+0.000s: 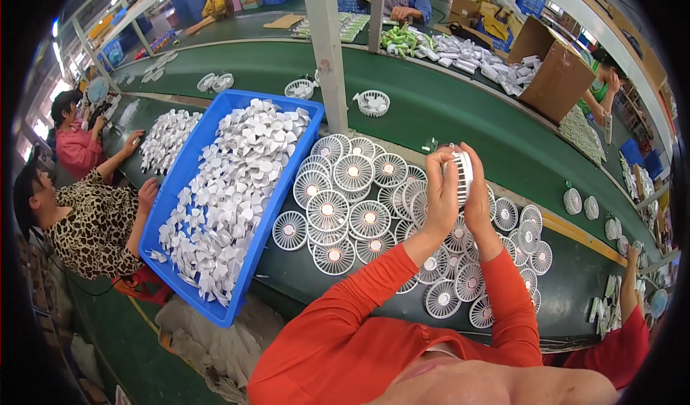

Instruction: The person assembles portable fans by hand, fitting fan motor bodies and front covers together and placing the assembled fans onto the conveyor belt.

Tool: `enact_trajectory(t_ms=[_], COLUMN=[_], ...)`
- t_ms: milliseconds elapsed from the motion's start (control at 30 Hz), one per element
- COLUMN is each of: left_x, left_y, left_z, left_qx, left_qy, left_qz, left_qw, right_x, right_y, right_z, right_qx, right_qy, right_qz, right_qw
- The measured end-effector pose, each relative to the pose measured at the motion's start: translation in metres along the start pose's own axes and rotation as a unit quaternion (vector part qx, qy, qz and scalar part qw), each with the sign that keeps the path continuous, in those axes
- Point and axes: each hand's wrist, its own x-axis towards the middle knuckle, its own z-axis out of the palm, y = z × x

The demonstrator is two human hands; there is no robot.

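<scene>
Between both my hands, raised over the work table, I hold a round white slatted fan housing (462, 178), turned edge-on. My left hand (438, 196) is closed on its left side and my right hand (478, 198) wraps its right side. What lies inside the housing is hidden. Below and around my forearms, many white round fan grilles (369, 219) with spoked rims lie in overlapping piles on the dark table (287, 275). To the left, a blue tray (187, 290) leans full of white fan blades (237, 168).
A green conveyor belt (431, 103) runs behind the table, carrying white round baskets (373, 103) of parts. A pale post (327, 53) rises at the table's far edge. Co-workers sit at left and right. A cardboard box (553, 74) stands across the belt, beside white parts.
</scene>
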Motion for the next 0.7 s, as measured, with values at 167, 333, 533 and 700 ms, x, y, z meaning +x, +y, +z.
enact_trajectory(t_ms=[167,333,533,700], left_x=[0.006,0.010,0.009,0.011], left_y=[-0.001,0.008,-0.001,0.004], left_z=[-0.015,-0.014,-0.015,-0.010], left_qx=[0.214,0.336,0.230,0.128], left_qy=[-0.055,-0.111,-0.132,-0.106], left_qz=[0.154,0.335,0.251,0.081], left_qw=[0.963,0.873,0.931,0.983], right_x=[0.002,0.000,-0.009,-0.006], right_y=[-0.007,-0.013,-0.006,-0.016], right_z=[0.007,-0.007,-0.006,-0.013], right_qx=[0.108,0.347,0.141,-0.016], right_qy=[0.013,0.010,-0.005,-0.027], right_qz=[0.041,0.236,0.094,-0.024], right_qw=[0.993,0.907,0.986,0.999])
